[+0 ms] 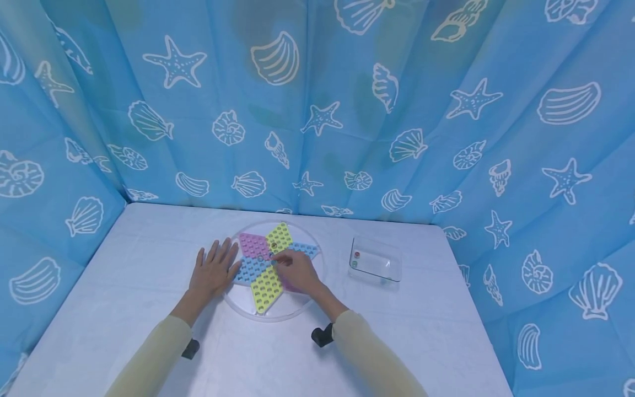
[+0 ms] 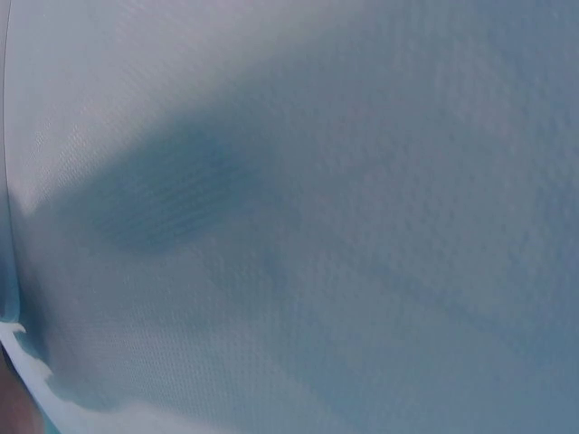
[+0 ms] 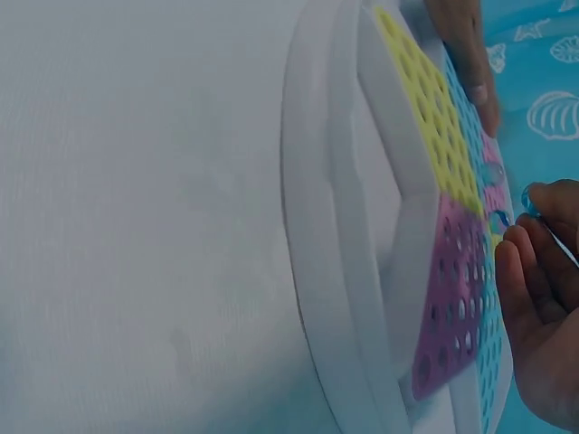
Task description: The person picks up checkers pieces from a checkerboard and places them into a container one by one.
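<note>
A round white Chinese checkers board (image 1: 242,300) with a star of yellow, pink and blue holed sections lies on the table. Over the star's middle, my right hand (image 1: 296,271) pinches a blue marble (image 3: 531,201) between thumb and fingertips. Just below it, in the right wrist view, another blue marble (image 3: 499,221) and a clear marble (image 3: 493,174) sit on the board. My left hand (image 1: 210,275) lies with fingers spread at the board's left edge, its thumb reaching over the blue section. The left wrist view holds mostly blurred pale cloth.
A clear box (image 1: 375,259) stands right of the board, with a red marble (image 1: 356,255) and a green marble (image 1: 354,264) at its left side. A white cloth covers the table (image 1: 421,331). Blue curtains (image 1: 317,154) with shell prints hang behind and at both sides.
</note>
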### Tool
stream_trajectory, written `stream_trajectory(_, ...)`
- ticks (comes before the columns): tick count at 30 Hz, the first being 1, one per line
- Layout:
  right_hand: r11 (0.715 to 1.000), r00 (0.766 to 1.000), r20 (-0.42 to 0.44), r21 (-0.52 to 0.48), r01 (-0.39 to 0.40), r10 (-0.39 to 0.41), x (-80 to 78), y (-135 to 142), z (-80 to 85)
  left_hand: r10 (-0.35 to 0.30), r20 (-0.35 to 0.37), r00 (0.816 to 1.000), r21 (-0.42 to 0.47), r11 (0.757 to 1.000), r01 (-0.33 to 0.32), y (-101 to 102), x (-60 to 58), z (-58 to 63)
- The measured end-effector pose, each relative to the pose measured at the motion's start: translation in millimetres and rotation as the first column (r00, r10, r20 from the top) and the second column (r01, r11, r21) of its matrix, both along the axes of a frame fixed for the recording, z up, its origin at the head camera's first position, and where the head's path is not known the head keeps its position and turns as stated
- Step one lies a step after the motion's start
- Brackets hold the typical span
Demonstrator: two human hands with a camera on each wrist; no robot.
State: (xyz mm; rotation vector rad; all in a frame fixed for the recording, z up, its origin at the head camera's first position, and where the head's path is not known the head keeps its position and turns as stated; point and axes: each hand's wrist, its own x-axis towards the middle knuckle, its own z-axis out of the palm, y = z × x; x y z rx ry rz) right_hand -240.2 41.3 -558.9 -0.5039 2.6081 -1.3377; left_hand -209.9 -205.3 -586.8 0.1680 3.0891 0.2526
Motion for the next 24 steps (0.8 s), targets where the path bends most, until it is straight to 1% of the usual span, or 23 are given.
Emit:
stream_trajectory(2,1.0,1.0,-0.011,-0.023,0.0,0.0,-1.2,6.6,3.1,-0.001,-0.001,1.0,-0.005,1.0,0.001,-0.1,0.2,0.3)
stream_trajectory(6,0.998,0.998,-0.058,-0.059,-0.022,0.018,-3.1,19.5,9.2,-0.003,0.001,1.0,-0.012,1.0,0.003,0.0,1.0,1.4)
stream_trajectory(10,0.997,0.996,-0.092,-0.066,-0.027,0.021,-6.0,31.8,13.6,-0.007,0.003,1.0,-0.005,1.0,0.007,-0.2,1.4,2.2)
stream_trajectory(17,0.998,0.994,-0.105,-0.06,-0.014,0.008,-8.7,49.6,26.6,-0.008,0.001,1.0,-0.001,1.0,0.008,-0.4,1.6,2.1)
stream_trajectory(24,0.997,0.992,-0.125,-0.081,0.009,-0.019,-14.2,69.0,31.2,-0.011,0.003,1.0,0.007,1.0,0.011,0.7,2.1,4.1)
